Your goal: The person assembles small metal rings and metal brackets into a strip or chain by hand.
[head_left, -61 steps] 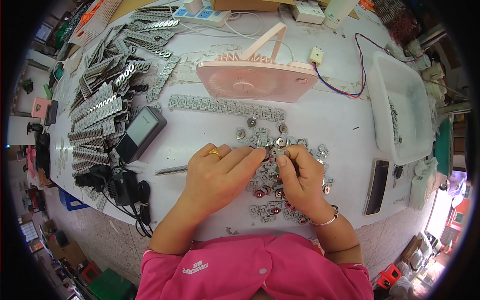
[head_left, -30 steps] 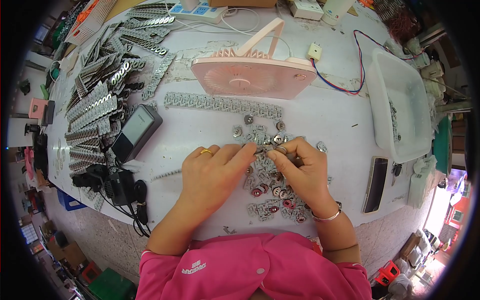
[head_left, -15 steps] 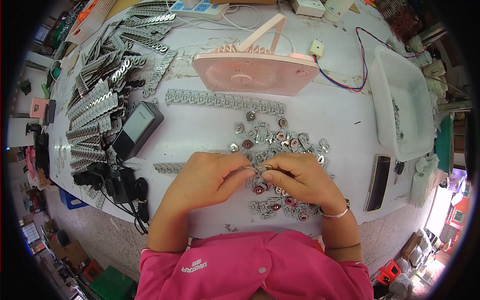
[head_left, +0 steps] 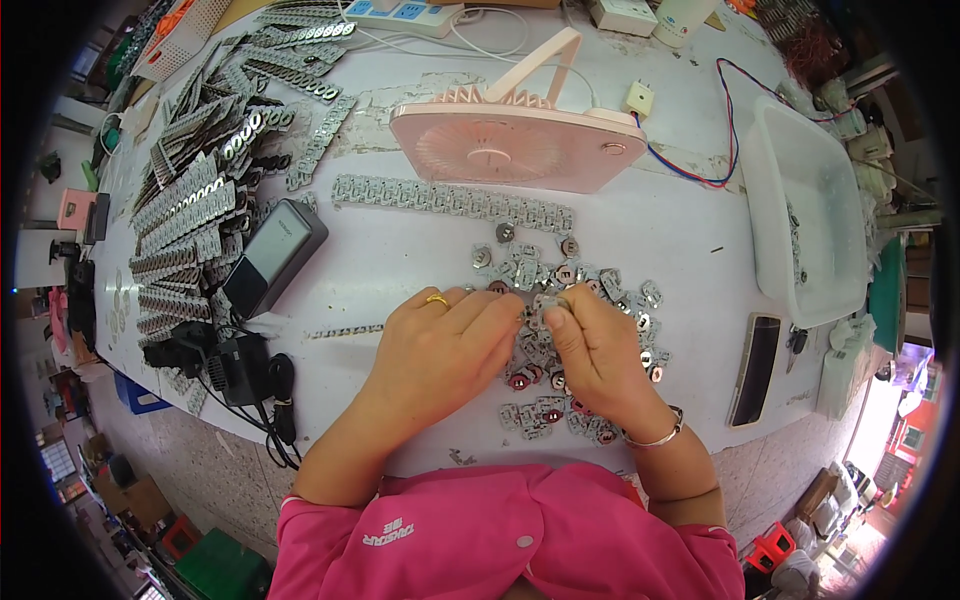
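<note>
My left hand (head_left: 450, 340) is closed around a narrow metal strip (head_left: 345, 331) of small stamped pieces. Its tail sticks out to the left, seen nearly edge-on; the rest is hidden under my palm and fingers. Between thumb and fingers, my right hand (head_left: 595, 350) pinches a small grey metal piece (head_left: 546, 300), just right of my left fingertips. Beneath and around both hands lie several loose stamped pieces (head_left: 525, 270), some with round coppery or reddish discs (head_left: 518, 382). Beyond them, a longer metal strip (head_left: 450, 203) lies flat in front of the pink fan (head_left: 510, 150).
A big heap of metal strips (head_left: 190, 210) covers the left side, beside a black-and-grey box (head_left: 275, 258) and a black adapter (head_left: 240, 370) with cable. To the right stand a translucent tub (head_left: 765, 220) and a dark phone (head_left: 755, 370). A power strip (head_left: 405, 14) lies far back.
Both hands have moved slightly away from me, and my right hand has turned upward with the small piece. The strip in my left hand has tilted onto its edge.
</note>
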